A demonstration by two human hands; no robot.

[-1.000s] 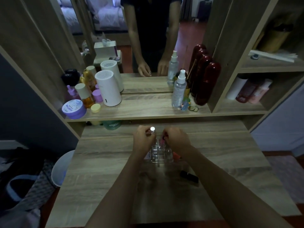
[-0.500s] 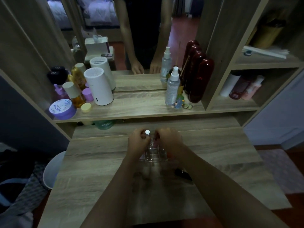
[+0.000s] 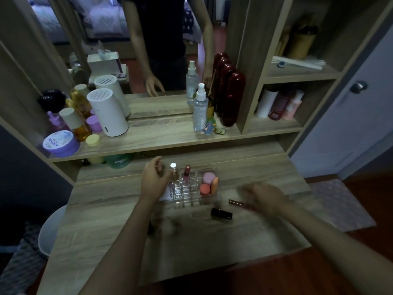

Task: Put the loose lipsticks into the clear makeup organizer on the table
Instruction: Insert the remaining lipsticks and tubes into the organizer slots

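Note:
The clear makeup organizer [image 3: 192, 195] stands mid-table. A silver-capped lipstick [image 3: 174, 172] and a red lipstick [image 3: 187, 173] stand upright in its back slots. Pink and orange sponges [image 3: 209, 184] fill its right compartment. My left hand [image 3: 154, 180] is curled at the organizer's left side, fingertips against the silver-capped tube; a grip is unclear. My right hand [image 3: 264, 196] is blurred to the right of the organizer, fingers spread, just beside a slim dark-red lipstick [image 3: 236, 202] lying on the table. A black lipstick [image 3: 221, 213] lies in front of the organizer.
A white card [image 3: 167, 194] lies under the organizer's left edge. The shelf behind carries a white cylinder [image 3: 107, 113], a spray bottle [image 3: 200, 109], dark-red bottles [image 3: 230, 99] and a purple jar [image 3: 60, 143]. A mirror stands behind it. A white bin [image 3: 52, 228] sits left of the table.
My right hand has left the organizer and swung right toward the slim lipstick on the table. The red lipstick now stands in a slot. My left hand stays by the silver-capped tube.

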